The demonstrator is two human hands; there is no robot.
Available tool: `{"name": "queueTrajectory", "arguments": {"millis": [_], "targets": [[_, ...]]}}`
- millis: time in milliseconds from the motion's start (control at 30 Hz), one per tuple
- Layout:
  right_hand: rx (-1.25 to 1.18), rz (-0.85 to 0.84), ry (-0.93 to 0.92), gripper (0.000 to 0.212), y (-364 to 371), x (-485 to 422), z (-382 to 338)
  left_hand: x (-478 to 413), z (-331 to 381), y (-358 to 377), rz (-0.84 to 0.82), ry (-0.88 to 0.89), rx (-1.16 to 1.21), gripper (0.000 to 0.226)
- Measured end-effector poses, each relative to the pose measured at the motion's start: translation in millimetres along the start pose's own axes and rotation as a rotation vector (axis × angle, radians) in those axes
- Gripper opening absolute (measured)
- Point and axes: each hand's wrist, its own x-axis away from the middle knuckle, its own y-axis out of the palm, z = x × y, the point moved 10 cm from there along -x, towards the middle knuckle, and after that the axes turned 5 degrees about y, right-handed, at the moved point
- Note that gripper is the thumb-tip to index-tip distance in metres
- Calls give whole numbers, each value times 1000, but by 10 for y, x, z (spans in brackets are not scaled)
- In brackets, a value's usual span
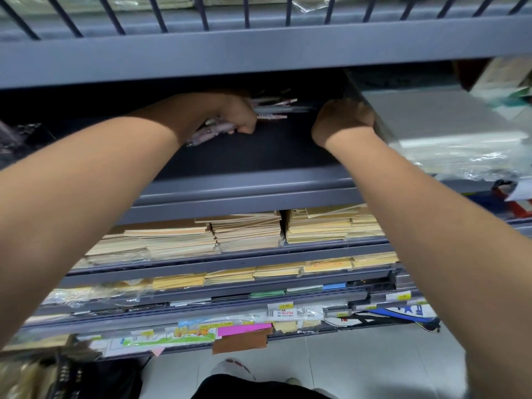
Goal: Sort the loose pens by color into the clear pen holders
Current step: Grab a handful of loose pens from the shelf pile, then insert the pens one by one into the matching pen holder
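No clear pen holder can be made out; the dark shelf bay (259, 151) the person reaches into is shadowed toward the back. At about 11 o'clock in that bay, the left hand (233, 113) is curled tight around a bundle of pens (267, 110), which lies nearly level. The pens look pale pink and grey, with tips fanning toward 3 o'clock and other ends poking out below the wrist toward 8 o'clock. Individual colours are too blurred to sort out. At about 1 o'clock the right hand (342, 122) is bent inward, its fingers hidden behind the knuckles, so whether it grips anything cannot be told; it sits against the edge of a plastic-wrapped grey stack (443, 122) at 2 o'clock. Below, toward 6 o'clock, lower shelves hold stacks of tan envelopes (244, 231). A grey shelf lip (259, 53) overhangs the bay at 12 o'clock.
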Motion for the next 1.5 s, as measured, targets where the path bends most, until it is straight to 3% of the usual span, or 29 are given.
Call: {"name": "queueTrajectory", "arguments": {"millis": [267,533,600,733,833,933,1067,1333,1433,1500], "targets": [[-263,44,73,32,8,-37,74,52,-186,38,-36,-44,125,10],[-567,-38,178,51,-4,203,275,249,-161,91,-51,-37,326,8],[-806,-52,180,48,-24,304,350,364,-142,104,-44,-54,398,7],[-1477,-153,187,22,27,608,435,729,-51,216,-86,-94,578,21],[-1660,-269,178,17,60,771,421,1141,-6,400,-180,-137,677,22],[-1703,-360,113,21,86,940,334,1541,17,479,-148,-143,733,7],[-1735,-459,3,15,154,1222,95,2027,-63,649,-37,-112,867,17],[-1647,-666,-272,15,208,1969,-767,2973,-805,1265,319,-257,1252,9],[-1595,-758,-393,11,189,2337,-1183,3369,-1093,1497,490,-303,1477,18],[-1553,-806,-452,21,167,2581,-1465,3613,-1245,1593,580,-318,1563,20]]}}
